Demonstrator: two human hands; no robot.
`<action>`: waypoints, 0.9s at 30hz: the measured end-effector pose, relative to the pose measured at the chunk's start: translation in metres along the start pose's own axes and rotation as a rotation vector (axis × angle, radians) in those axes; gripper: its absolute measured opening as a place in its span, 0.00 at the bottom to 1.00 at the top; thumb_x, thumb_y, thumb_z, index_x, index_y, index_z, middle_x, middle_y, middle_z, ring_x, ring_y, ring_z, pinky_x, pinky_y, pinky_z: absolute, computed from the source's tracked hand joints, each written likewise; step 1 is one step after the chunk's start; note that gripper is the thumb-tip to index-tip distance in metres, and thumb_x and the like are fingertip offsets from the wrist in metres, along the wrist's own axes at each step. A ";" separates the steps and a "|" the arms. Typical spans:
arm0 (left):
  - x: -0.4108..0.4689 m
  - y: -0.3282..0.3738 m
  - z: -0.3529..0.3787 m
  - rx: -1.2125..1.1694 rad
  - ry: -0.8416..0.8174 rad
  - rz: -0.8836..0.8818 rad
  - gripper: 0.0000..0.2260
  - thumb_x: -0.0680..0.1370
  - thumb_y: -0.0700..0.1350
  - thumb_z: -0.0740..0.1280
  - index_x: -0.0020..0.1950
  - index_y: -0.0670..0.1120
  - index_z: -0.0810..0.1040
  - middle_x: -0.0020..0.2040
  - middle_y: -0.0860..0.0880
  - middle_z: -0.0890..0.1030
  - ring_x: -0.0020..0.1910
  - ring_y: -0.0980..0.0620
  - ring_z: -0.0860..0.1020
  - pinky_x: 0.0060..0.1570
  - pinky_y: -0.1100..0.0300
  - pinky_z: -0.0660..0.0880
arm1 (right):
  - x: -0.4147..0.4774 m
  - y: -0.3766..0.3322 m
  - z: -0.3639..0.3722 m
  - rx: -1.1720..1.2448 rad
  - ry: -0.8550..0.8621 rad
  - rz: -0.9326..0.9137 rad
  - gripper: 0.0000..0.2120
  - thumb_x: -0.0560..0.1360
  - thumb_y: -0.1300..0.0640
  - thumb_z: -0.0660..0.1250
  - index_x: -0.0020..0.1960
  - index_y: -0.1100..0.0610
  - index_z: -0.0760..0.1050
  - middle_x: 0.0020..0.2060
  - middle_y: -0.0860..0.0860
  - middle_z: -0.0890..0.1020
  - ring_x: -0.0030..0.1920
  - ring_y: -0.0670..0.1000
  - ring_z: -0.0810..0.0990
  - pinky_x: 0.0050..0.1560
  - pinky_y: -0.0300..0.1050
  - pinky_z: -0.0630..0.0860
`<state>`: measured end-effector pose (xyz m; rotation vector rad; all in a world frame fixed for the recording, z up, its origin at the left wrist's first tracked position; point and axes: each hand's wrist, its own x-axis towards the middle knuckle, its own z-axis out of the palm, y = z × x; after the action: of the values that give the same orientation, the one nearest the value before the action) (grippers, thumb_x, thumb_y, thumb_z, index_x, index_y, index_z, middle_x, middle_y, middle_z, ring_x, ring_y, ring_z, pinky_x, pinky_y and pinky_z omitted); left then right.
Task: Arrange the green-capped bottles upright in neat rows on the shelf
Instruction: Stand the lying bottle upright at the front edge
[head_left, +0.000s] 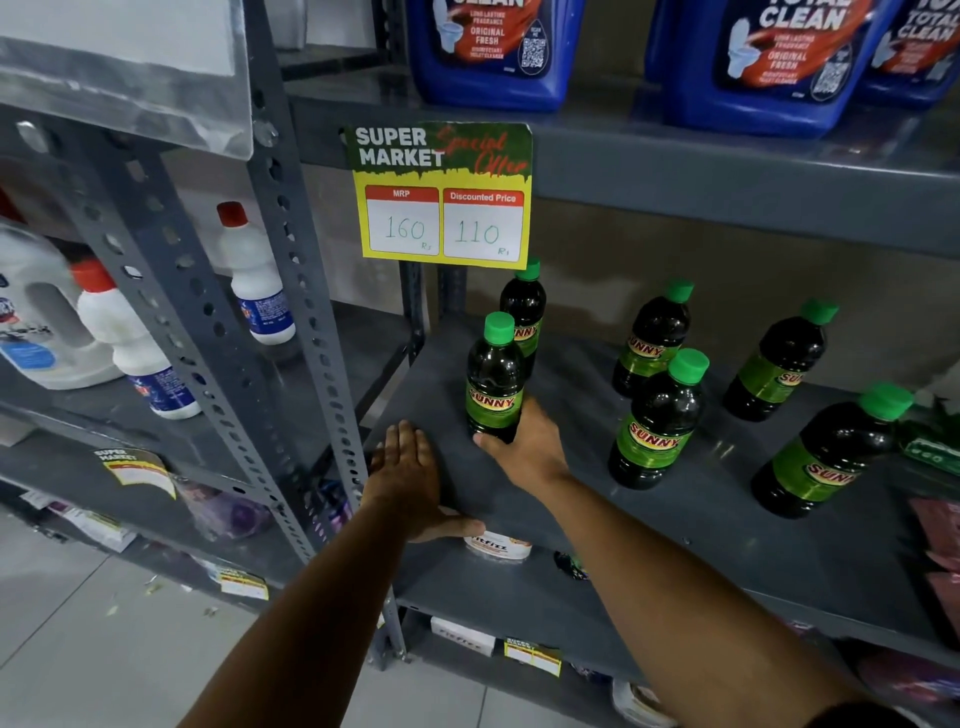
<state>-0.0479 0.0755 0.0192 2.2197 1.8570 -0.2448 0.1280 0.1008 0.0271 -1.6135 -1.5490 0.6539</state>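
Observation:
Several dark bottles with green caps and green "SUNNY" labels stand upright on the grey metal shelf (675, 545). My right hand (524, 447) grips the base of the front-left bottle (493, 379), which stands just in front of a second bottle (524, 306) at the back left. Another pair, back bottle (652, 343) and front bottle (657, 421), stands in the middle. Two more, bottle (776, 364) and bottle (831, 452), stand further right, loosely spaced. My left hand (410, 478) lies flat and open on the shelf's front left corner, holding nothing.
A yellow and green price sign (441, 195) hangs from the shelf above, over the back-left bottle. Blue jugs (753, 57) stand on that upper shelf. White bottles with red caps (254, 275) fill the left rack. Red packets (943, 540) lie at the right edge.

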 end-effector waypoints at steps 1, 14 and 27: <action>0.001 0.000 0.000 0.007 -0.005 -0.001 0.67 0.62 0.78 0.65 0.77 0.35 0.35 0.78 0.35 0.36 0.77 0.36 0.37 0.77 0.43 0.41 | -0.001 -0.001 -0.002 -0.012 -0.007 -0.006 0.30 0.65 0.53 0.79 0.63 0.56 0.71 0.58 0.53 0.80 0.58 0.54 0.78 0.53 0.44 0.74; 0.007 -0.006 0.012 0.030 0.072 -0.002 0.63 0.66 0.74 0.69 0.77 0.34 0.37 0.78 0.33 0.39 0.78 0.35 0.39 0.76 0.42 0.43 | -0.054 0.001 0.002 -0.058 -0.010 -0.067 0.29 0.64 0.49 0.79 0.60 0.56 0.74 0.54 0.52 0.81 0.56 0.53 0.78 0.55 0.49 0.76; 0.006 -0.003 0.013 0.026 0.063 -0.026 0.70 0.57 0.81 0.63 0.77 0.36 0.35 0.78 0.35 0.36 0.78 0.38 0.37 0.76 0.44 0.40 | -0.079 0.006 -0.013 0.053 0.020 -0.099 0.42 0.63 0.46 0.73 0.72 0.54 0.60 0.66 0.49 0.67 0.66 0.43 0.66 0.66 0.42 0.66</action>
<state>-0.0493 0.0778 0.0048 2.2462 1.9269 -0.2079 0.1328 0.0216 0.0174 -1.4897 -1.5737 0.6187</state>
